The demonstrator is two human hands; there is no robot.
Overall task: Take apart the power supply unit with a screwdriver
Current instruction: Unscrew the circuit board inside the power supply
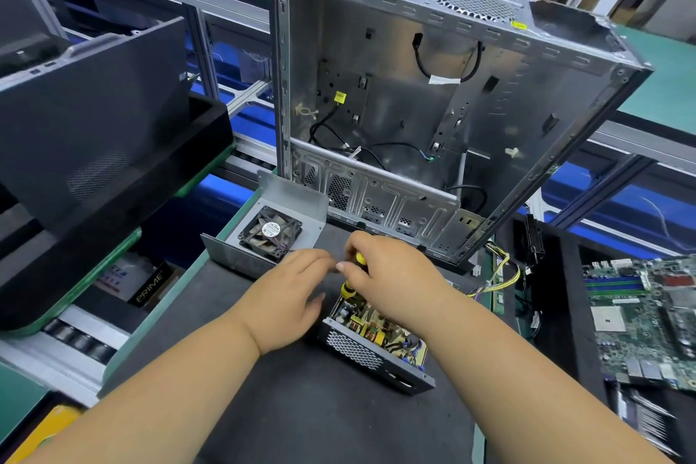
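Lower centre of frame: power supply unit [371, 341] lies open, circuit board exposed; its cover with fan [269, 232] sits apart, upper left of it. Right hand [391, 275] clamps the screwdriver [349, 284] upright over the board. Left hand [292, 298] steadies alongside, fingers loosely apart. Judged: cover done, board screws remain.

The right hand [380, 267] is gripping a yellow-and-black screwdriver [348, 284], which is standing upright over the open power supply unit [376, 343] on the dark mat [301, 407]. The left hand [297, 294] is resting beside the unit, fingers reaching toward the screwdriver, perhaps touching it. The removed cover with its fan [270, 232] is lying just behind, in front of the emptied computer case [433, 105]. A motherboard [640, 313] is sitting at right.
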